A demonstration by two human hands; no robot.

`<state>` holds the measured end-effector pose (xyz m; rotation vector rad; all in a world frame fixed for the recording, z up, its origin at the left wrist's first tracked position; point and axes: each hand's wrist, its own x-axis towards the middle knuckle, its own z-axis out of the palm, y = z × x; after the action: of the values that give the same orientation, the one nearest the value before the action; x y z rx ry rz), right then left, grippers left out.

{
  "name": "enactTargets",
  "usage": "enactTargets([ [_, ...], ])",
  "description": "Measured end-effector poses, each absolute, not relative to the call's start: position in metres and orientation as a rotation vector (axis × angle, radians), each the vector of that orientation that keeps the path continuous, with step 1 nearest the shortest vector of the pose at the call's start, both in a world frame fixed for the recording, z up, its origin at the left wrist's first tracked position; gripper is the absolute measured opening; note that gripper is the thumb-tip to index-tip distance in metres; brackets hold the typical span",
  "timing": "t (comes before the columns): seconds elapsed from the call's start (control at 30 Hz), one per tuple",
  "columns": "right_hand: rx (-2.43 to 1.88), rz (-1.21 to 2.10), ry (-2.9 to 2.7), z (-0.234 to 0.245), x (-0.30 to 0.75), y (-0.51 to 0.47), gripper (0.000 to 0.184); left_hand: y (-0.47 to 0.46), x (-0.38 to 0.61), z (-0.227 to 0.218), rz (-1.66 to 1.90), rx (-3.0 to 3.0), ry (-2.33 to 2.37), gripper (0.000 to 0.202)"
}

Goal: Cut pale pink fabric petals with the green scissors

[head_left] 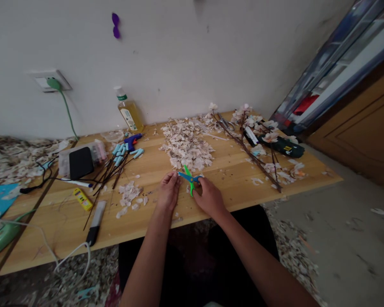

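Observation:
My right hand grips a pair of scissors with one blue and one green half. The blades are spread, and the blue one points at the fingertips of my left hand. Those left fingers are pinched together; whatever they hold is too small to make out. Just beyond the scissors lies a big heap of pale petal-like scraps. A smaller pile of whitish pieces rests left of my left hand.
Left on the wooden table are a utility knife, a yellow box, a black phone, dark sticks and a purple glue gun. A bottle stands by the wall. Blossom branches lie at right.

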<state>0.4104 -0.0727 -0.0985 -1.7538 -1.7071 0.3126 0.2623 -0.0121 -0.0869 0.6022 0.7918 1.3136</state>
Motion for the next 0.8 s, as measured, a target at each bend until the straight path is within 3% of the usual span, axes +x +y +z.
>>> enactTargets([
  [0.8, -1.711, 0.388, -1.799, -0.089, 0.410, -0.075, 0.019, -0.012, 0.265, -0.086, 1.349, 0.462, 0.673, 0.025],
])
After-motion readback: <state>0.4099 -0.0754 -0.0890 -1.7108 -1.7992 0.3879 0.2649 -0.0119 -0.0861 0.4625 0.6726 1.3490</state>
